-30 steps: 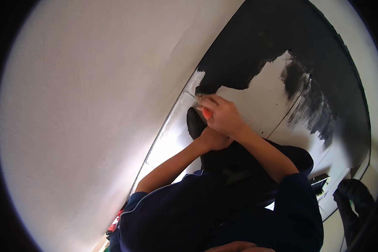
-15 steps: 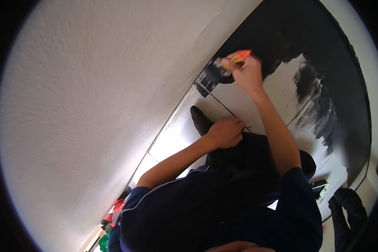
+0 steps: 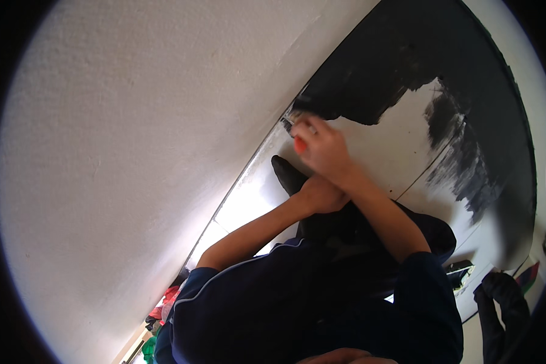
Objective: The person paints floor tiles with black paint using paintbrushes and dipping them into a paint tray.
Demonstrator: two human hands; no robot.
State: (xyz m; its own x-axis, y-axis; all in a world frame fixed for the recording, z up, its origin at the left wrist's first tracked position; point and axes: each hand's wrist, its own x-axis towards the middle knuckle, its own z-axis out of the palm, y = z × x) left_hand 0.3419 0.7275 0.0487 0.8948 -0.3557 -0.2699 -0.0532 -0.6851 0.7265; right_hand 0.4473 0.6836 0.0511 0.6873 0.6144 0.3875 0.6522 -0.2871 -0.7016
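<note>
Orange-handled paintbrush [image 3: 300, 145] in the right hand [image 3: 329, 151], fingers wrapped snugly around the handle, a little blurred. Bristle end just above and left of that grip, beside the lower left edge of the black paint [image 3: 358, 73] and close to the foot of the rough off-white wall [image 3: 133, 151]; partly hidden behind the fingers, contact with the floor impossible to tell. Small dark strokes right beside the grip, on the wall side.

Left hand [image 3: 324, 195] below the brush grip, tucked in under the crossing right forearm [image 3: 385, 213]; fingers mostly covered, empty or full impossible to tell. Dark shoe [image 3: 288, 175] below and left of the brush grip, with its tip pointing up toward the wall.

Pale floor tiles [image 3: 379, 145] to the right of the grip, bare in a ragged patch and crossed by a slanting dark joint. Thin, streaky brush marks [image 3: 467, 167] farther right. Solid black coat above the grip, sweeping around to the far right in a broad curve.

Navy top [image 3: 242, 297] with pale piping and dark trousers [image 3: 431, 233] below both hands. Red things [image 3: 168, 297] and a green thing [image 3: 148, 349] far below left of the grip; folded black shape [image 3: 506, 297] far below right, kind unclear.
</note>
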